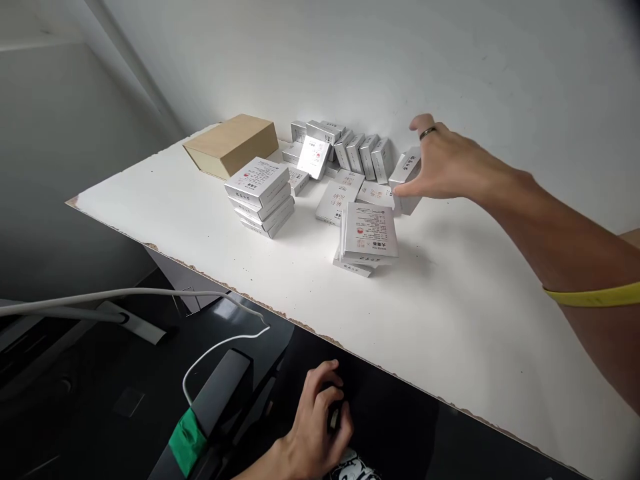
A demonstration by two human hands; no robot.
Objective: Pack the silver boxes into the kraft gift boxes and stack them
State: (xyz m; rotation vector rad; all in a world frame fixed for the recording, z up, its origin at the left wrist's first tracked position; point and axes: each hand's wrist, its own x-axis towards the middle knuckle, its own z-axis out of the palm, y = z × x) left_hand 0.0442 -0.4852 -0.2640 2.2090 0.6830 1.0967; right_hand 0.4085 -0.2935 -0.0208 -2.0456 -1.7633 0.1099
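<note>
My right hand (443,157) reaches over the table with thumb and index finger spread wide beside a small silver-white box (409,165). The thumb overlaps the box's front; whether it presses on it I cannot tell, and the other fingers are hidden. Printed boxes of the same kind lie around: a neat stack (260,193) at left, a skewed stack (370,233) nearer me, a few flat ones (336,201) between, and a leaning row (363,155) at the back. Below the table edge, my left hand (317,420) hangs with loosely curled fingers apart, holding nothing I can see.
A tan cardboard box (235,143) sits at the back left of the white table (450,320), whose front edge is chipped. A wall rises behind. Below the edge are a white cable (215,347), a dark bar (223,380) and a green cloth-like piece (187,441).
</note>
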